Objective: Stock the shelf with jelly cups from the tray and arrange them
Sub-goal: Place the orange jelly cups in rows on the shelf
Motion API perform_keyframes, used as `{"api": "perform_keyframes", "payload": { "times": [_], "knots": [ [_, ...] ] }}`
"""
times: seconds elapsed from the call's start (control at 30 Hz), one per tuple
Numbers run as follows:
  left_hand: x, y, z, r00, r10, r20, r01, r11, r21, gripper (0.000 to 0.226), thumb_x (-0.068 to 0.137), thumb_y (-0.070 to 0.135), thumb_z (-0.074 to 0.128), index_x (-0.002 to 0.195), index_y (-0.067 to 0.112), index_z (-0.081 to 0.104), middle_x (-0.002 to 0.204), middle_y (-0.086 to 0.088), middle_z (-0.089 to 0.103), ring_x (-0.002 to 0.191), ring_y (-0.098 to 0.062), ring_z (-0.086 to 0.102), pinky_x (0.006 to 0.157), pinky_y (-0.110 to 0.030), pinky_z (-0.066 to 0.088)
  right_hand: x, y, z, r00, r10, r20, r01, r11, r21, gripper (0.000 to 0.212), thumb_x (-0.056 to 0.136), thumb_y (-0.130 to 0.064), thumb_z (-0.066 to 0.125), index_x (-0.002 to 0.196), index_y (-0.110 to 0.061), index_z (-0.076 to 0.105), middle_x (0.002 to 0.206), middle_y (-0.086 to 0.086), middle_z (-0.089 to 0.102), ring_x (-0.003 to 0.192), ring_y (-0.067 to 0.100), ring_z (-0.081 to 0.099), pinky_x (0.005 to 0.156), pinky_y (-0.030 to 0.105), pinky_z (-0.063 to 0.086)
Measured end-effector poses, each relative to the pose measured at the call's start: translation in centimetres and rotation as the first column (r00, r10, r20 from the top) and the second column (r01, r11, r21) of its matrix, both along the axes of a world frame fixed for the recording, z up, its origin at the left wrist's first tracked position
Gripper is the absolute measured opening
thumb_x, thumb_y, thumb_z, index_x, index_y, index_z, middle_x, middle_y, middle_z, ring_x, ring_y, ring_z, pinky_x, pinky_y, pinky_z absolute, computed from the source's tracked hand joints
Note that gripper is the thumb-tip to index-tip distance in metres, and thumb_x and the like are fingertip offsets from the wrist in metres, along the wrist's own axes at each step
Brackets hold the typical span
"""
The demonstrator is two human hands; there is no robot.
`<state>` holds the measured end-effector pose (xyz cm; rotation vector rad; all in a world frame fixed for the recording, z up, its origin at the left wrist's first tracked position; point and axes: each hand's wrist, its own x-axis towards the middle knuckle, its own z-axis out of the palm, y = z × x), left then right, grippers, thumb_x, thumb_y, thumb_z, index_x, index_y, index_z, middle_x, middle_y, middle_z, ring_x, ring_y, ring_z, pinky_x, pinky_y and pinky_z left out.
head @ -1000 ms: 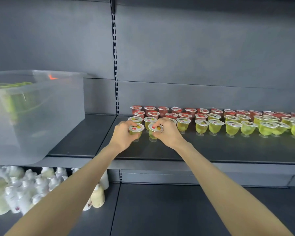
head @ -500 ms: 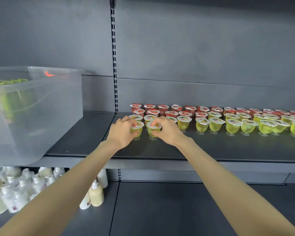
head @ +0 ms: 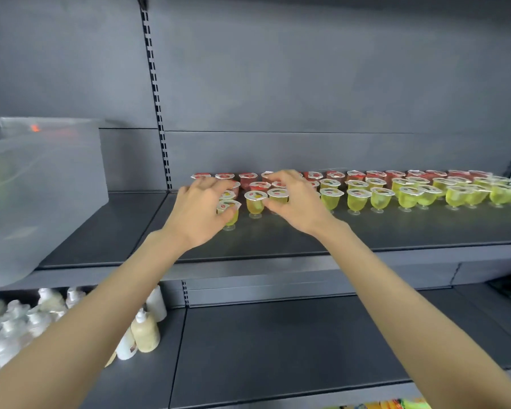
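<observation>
Rows of jelly cups stand on the grey shelf (head: 278, 237): red cups (head: 356, 175) at the back, green cups (head: 379, 199) in front. My left hand (head: 199, 212) curls its thumb and fingers round a green jelly cup (head: 230, 216) at the left end of the front row. My right hand (head: 297, 200) holds another green jelly cup (head: 278, 195) between thumb and fingers. One free green cup (head: 255, 202) stands between them. The clear plastic tray (head: 42, 196) sits on the shelf at the far left, its contents a green blur.
A slotted upright (head: 157, 98) runs up the back wall behind the tray's right side. White and cream bottles (head: 143, 332) crowd the lower shelf at the left. Bare shelf lies in front of the cup rows and between tray and cups.
My hands have spread apart along the front row. A green cup now stands free between them. The view has shifted slightly right.
</observation>
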<state>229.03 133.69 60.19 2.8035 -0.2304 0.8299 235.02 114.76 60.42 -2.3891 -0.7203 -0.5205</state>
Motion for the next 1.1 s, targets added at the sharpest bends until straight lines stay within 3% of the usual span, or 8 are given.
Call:
{"api": "perform_keyframes", "payload": {
  "times": [0.23, 0.4, 0.57, 0.8, 0.93, 1.1],
  "knots": [
    [-1.6, -10.0, -2.5, 0.975, -0.087, 0.202, 0.072, 0.994, 0.082, 0.050, 0.082, 0.029, 0.067, 0.127, 0.011, 0.053, 0.118, -0.012, 0.058, 0.109, -0.037, 0.052, 0.093, -0.050, 0.040, -2.8, -10.5, -1.9, 0.993, -0.053, 0.105, 0.054, 0.999, -0.003, 0.050, 0.090, -0.026, 0.062, 0.135, -0.014, 0.045, 0.143, 0.005, 0.041, 0.133, 0.025, 0.036, 0.106, 0.037, 0.036],
    [-3.9, -18.8, -6.9, 0.974, -0.053, 0.218, 0.039, 0.997, 0.069, 0.051, 0.082, 0.038, 0.049, 0.123, 0.009, 0.055, 0.111, -0.011, 0.059, 0.097, -0.034, 0.058, 0.083, -0.045, 0.046, -4.7, -19.8, -5.8, 0.996, -0.055, 0.068, 0.058, 0.997, -0.045, 0.050, 0.091, -0.026, 0.060, 0.136, -0.014, 0.044, 0.143, 0.006, 0.039, 0.129, 0.026, 0.038, 0.102, 0.040, 0.040],
    [-5.9, -26.6, -14.4, 0.997, -0.020, 0.074, 0.019, 1.000, 0.018, 0.046, 0.080, 0.036, 0.052, 0.117, 0.009, 0.059, 0.109, -0.012, 0.061, 0.088, -0.033, 0.061, 0.076, -0.040, 0.048, -6.3, -27.6, -12.5, 0.997, -0.039, -0.067, 0.030, 0.991, -0.129, 0.049, 0.092, -0.025, 0.058, 0.137, -0.013, 0.042, 0.144, 0.005, 0.037, 0.129, 0.026, 0.036, 0.097, 0.043, 0.042],
    [-6.1, -33.4, -23.9, 0.977, -0.053, -0.204, 0.044, 0.998, -0.050, 0.050, 0.077, 0.025, 0.071, 0.122, 0.009, 0.056, 0.111, -0.012, 0.061, 0.099, -0.034, 0.061, 0.086, -0.048, 0.047, -6.8, -33.8, -22.8, 0.949, -0.078, -0.306, 0.031, 0.987, -0.155, 0.048, 0.093, -0.026, 0.057, 0.137, -0.013, 0.043, 0.144, 0.005, 0.038, 0.129, 0.024, 0.037, 0.096, 0.039, 0.042],
    [-5.5, -34.9, -30.2, 0.919, -0.064, -0.388, 0.027, 0.995, -0.100, 0.049, 0.080, 0.025, 0.068, 0.124, 0.007, 0.056, 0.114, -0.015, 0.061, 0.104, -0.037, 0.059, 0.088, -0.048, 0.045, -6.2, -36.0, -29.6, 0.862, -0.149, -0.484, 0.055, 0.977, -0.204, 0.048, 0.093, -0.028, 0.055, 0.138, -0.016, 0.042, 0.144, 0.004, 0.037, 0.130, 0.022, 0.037, 0.100, 0.035, 0.040],
    [-4.5, -36.0, -40.1, 0.774, -0.087, -0.627, -0.032, 0.984, -0.176, 0.051, 0.087, 0.031, 0.058, 0.132, 0.009, 0.048, 0.128, -0.014, 0.053, 0.115, -0.036, 0.052, 0.095, -0.046, 0.040, -5.6, -38.2, -39.1, 0.709, -0.257, -0.657, 0.100, 0.959, -0.266, 0.045, 0.091, -0.027, 0.058, 0.133, -0.014, 0.047, 0.136, 0.006, 0.045, 0.125, 0.024, 0.044, 0.097, 0.034, 0.041]
  ]
}}
